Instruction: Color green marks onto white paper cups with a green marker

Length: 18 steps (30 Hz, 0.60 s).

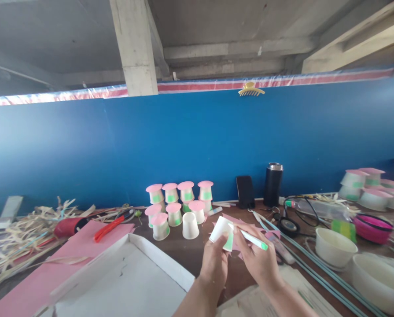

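My left hand (215, 260) grips a white paper cup (221, 228) tilted on its side, with a green patch coloured on its lower part. In my right hand (259, 259) is a white marker pen (252, 239) with a green end, held like a pencil, its tip hidden near the cup's wall. Just left of my hands stands a plain white paper cup (190, 226) without a pink disc. Beside and behind it, several upturned cups (160, 230) carry pink paper discs and green patches, some stacked two high.
A white box lid (130, 275) and pink paper (81, 246) with red scissors-like handles (109, 229) lie left. Behind stand a phone (245, 192) and black flask (272, 187). Bowls (335, 248), a pink pouch (372, 229) and blue-grey cords (318, 264) are right. A blue partition (197, 136) closes the back.
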### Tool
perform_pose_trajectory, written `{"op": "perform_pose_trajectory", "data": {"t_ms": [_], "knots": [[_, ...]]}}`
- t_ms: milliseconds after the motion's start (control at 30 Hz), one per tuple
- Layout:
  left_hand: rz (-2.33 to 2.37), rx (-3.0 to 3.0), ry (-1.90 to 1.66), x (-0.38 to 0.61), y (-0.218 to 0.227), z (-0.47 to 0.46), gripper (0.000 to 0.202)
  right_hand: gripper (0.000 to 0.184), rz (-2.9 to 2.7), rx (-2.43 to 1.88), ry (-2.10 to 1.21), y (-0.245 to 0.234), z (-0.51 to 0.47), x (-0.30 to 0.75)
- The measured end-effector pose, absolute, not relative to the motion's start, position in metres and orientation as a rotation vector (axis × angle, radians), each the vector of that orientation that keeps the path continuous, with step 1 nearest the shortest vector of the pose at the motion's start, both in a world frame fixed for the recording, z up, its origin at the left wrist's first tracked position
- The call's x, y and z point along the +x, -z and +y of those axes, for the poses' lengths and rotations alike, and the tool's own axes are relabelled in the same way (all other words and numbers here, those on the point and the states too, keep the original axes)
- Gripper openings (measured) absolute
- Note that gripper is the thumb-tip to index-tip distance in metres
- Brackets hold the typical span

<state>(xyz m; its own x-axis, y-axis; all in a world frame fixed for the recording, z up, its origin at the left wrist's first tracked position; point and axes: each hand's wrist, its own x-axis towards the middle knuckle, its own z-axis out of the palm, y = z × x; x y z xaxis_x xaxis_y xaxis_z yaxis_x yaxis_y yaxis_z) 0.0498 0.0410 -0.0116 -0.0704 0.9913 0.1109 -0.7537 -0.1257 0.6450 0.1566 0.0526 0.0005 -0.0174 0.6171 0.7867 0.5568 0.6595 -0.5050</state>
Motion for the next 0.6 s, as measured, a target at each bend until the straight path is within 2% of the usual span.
{"op": "perform_pose_trajectory", "data": {"t_ms": [600], "knots": [[0.479,0.657,-1.573,0.0475,0.0188,0.046,0.035,0.015,-1.683,-0.918,-0.029,0.0067,0.0557,0.1547]]}}
